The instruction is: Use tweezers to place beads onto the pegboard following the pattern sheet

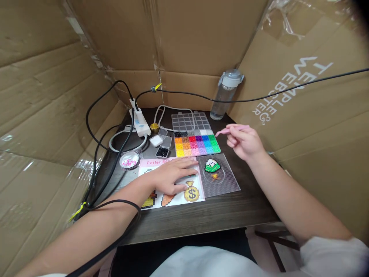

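Observation:
My left hand (173, 175) lies flat, fingers stretched out, on a pink and white bead pattern sheet (188, 192) with pixel pictures, one of them a money bag. My right hand (245, 142) hovers above the table to the right of the bead box, its fingers pinched on pink tweezers (223, 132) that point left. A clear pegboard (227, 181) lies beside the sheet, bearing a partly built green and white bead figure (212, 166). Behind the sheet stands a sorted bead box (197, 144) with many colours.
A clear lid (190, 121), small bead tubs (163, 152), a round dish of pink beads (129, 159), a white power strip (140, 122) with cables, and a water bottle (225, 94) stand at the back. Cardboard walls enclose the dark table (201, 217).

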Tool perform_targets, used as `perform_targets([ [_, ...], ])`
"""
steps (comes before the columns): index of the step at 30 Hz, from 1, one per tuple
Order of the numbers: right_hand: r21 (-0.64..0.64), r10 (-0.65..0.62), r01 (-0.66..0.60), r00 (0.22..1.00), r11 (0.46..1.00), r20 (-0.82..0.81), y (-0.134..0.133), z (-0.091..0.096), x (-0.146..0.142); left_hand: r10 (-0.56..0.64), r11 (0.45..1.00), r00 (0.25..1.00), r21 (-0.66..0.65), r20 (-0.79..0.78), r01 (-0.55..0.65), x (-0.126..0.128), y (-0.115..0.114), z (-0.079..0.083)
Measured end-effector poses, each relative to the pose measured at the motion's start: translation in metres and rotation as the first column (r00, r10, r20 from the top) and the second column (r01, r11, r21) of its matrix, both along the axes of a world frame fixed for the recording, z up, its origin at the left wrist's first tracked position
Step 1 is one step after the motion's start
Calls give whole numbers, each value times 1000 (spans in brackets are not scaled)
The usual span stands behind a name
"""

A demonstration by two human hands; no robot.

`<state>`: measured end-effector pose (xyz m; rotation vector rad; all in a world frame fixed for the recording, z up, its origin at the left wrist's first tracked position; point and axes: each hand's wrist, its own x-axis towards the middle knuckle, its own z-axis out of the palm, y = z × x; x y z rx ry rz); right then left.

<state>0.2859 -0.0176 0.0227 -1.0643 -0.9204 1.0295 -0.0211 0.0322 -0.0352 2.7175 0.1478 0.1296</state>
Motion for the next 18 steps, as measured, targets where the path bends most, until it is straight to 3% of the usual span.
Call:
perform_targets([
  [5, 56, 5, -2, 998, 998, -57, 63, -1, -26, 5, 1000, 1000, 3, -5, -5, -1, -3, 5],
  [8, 101, -51, 43, 996, 994, 70, 83, -17, -44, 5, 1000, 1000, -15, -14, -5, -2, -5, 9],
  [11, 152, -51, 4, 950, 988, 309, 86, -37, -56, 24, 999, 999, -33, -22, -25, -2, -7, 13],
  [14, 200, -89, -2, 890, 980, 448, 78, -52, -60, 30, 998, 999, -48, -41, -32, -2, -8, 15],
  [18, 384, -208, -58, 762, 921, 613, 68, -60, -63, 49, 996, 998, -75, -34, -51, -3, -9, 15],
])
